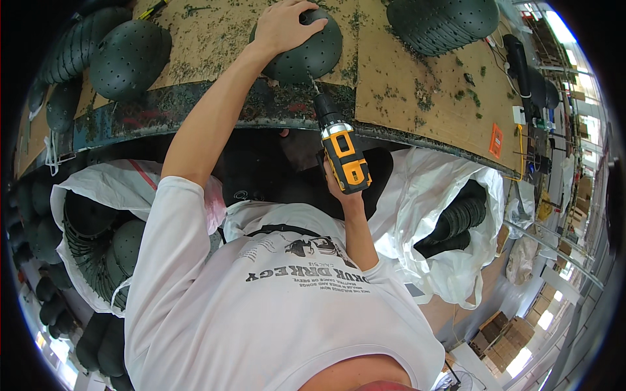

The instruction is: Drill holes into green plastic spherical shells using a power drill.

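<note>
possibly the bit (315, 86) skids here: it meets the shell (306, 60) at its near rim, and a curved face could turn it aside. the left hand (285, 29) lies spread over the dome, thumb apart, bracing rather than clenched; if its hold were too light, the shell could spin or slide on the loose scraps (424, 98), and a slip upward could bring the bit toward those fingers. the right hand (336, 181) grasps the drill (345, 153) by its handle, mostly hidden beneath it; i cannot tell whether the trigger is pressed. the drill points away from the body, its long axis leaning slightly left. the shell sits dome up at the bench's (150, 107) near edge, its own long axis obscured by the hand.
</note>
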`<move>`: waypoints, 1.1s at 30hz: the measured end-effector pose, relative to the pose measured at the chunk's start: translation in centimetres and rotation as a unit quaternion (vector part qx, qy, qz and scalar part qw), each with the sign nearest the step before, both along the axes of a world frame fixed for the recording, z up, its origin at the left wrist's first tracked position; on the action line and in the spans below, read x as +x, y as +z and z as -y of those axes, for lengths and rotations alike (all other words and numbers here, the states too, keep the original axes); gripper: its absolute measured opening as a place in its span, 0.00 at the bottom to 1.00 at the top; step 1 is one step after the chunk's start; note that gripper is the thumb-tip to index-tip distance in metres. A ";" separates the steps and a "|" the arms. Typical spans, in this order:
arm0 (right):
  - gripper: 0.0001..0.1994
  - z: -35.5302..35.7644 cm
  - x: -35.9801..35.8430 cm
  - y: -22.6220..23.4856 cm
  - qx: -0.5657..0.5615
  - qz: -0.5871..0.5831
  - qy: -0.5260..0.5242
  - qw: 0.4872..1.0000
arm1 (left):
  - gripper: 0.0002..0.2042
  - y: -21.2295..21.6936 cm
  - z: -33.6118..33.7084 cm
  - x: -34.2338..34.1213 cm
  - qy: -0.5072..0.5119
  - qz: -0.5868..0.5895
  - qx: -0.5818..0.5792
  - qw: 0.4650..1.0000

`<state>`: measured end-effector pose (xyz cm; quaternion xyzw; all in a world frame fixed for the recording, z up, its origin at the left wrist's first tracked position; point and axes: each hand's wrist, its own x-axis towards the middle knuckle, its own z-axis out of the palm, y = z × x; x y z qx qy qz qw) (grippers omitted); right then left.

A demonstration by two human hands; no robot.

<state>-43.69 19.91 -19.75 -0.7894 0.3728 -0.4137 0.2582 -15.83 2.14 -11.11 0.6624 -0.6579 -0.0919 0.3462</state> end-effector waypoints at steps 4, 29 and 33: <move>0.10 0.2 -0.1 0.2 -0.001 0.004 0.004 1.000 | 0.25 0.1 0.2 -0.1 -0.006 -0.008 -0.008 1.000; 0.15 2.6 2.1 1.1 0.060 -0.047 0.013 0.997 | 0.24 -0.7 0.2 0.0 0.014 -0.016 -0.029 0.999; 0.09 -0.4 -0.3 1.7 0.041 -0.086 -0.013 0.995 | 0.21 -0.9 0.1 -0.2 0.014 0.005 -0.063 0.998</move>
